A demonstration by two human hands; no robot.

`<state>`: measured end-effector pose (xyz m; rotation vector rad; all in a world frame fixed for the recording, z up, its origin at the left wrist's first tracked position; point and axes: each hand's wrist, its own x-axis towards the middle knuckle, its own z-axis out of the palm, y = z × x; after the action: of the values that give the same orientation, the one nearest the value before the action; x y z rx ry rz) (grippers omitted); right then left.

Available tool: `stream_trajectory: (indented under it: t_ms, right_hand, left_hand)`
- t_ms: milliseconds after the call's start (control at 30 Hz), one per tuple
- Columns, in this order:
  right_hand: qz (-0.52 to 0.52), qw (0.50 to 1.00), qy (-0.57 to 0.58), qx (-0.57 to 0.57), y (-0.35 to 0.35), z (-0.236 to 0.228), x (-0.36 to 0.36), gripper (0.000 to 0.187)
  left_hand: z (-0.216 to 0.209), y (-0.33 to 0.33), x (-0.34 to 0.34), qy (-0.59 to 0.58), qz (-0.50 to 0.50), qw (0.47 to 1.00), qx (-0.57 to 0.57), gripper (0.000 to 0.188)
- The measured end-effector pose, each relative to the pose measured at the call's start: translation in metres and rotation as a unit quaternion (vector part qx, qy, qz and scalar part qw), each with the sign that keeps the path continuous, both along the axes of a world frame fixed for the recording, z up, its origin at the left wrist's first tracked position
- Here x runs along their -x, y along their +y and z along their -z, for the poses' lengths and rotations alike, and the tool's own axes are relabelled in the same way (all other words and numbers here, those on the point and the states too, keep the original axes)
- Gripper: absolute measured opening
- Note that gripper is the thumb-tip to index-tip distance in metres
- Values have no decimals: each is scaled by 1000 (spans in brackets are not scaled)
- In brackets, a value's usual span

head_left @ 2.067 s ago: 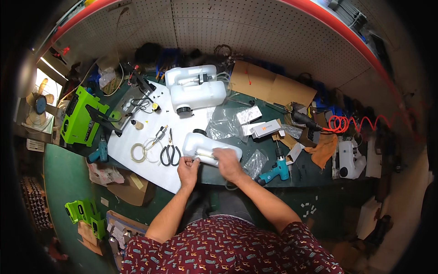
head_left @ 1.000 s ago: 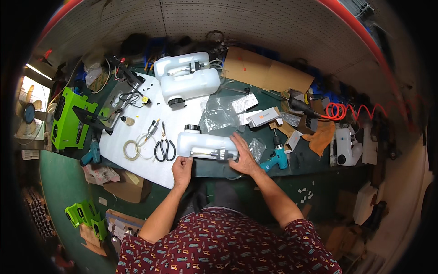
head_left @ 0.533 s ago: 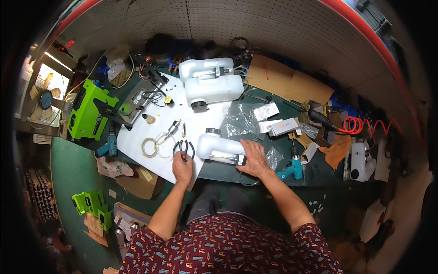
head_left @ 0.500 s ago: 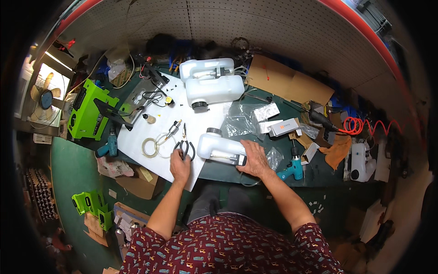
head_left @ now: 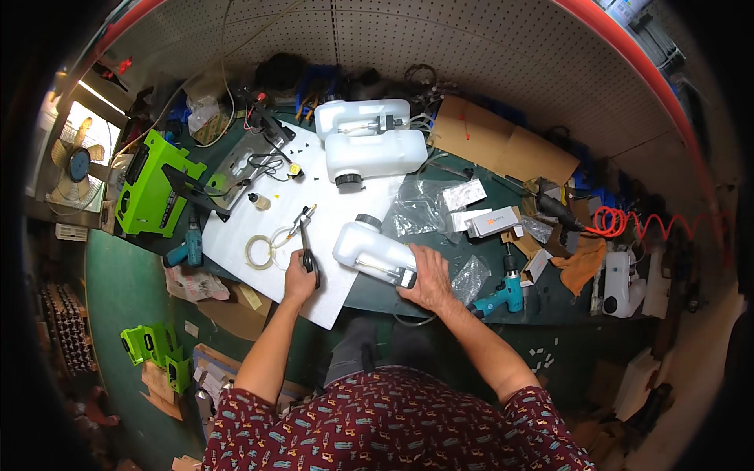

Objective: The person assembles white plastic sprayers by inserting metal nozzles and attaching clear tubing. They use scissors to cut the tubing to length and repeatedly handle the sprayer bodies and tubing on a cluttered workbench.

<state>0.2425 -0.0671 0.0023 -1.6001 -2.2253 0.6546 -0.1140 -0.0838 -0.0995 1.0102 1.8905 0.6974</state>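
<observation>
My left hand (head_left: 298,280) is closed around the black handles of long-nose pliers (head_left: 307,253), whose jaws point away from me. Just beyond the jaws lies a small metal fitting (head_left: 297,228) joined to coiled clear tubing (head_left: 258,251). My right hand (head_left: 430,281) grips the right end of a white plastic tank (head_left: 364,244) at the table's near edge. A black cap (head_left: 367,221) sits on its far side, and a thin metal and black fitting (head_left: 382,268) lies in its recess. Two similar white tanks, the nearer one (head_left: 377,152) with a black cap, stand farther back.
White foam sheet (head_left: 334,302) covers part of the green table. Left are a green housing (head_left: 155,184) and a small bottle (head_left: 258,202). Rightward lie clear plastic bags (head_left: 416,206), a white box (head_left: 493,222), a teal drill (head_left: 504,294), an orange cloth (head_left: 582,261) and a coiled red hose (head_left: 605,220).
My left hand has taken the pliers into its grip, and their spread handles have come together. The tank in my right hand has turned slightly clockwise and shifted left.
</observation>
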Motion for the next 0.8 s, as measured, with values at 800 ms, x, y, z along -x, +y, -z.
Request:
stream_trajectory:
  t_ms: [800]
  right_hand:
    - [277,886,346,136,-65,-4,80,60]
  left_hand:
    - [-99,90,-123,-20,364,925,-107,73]
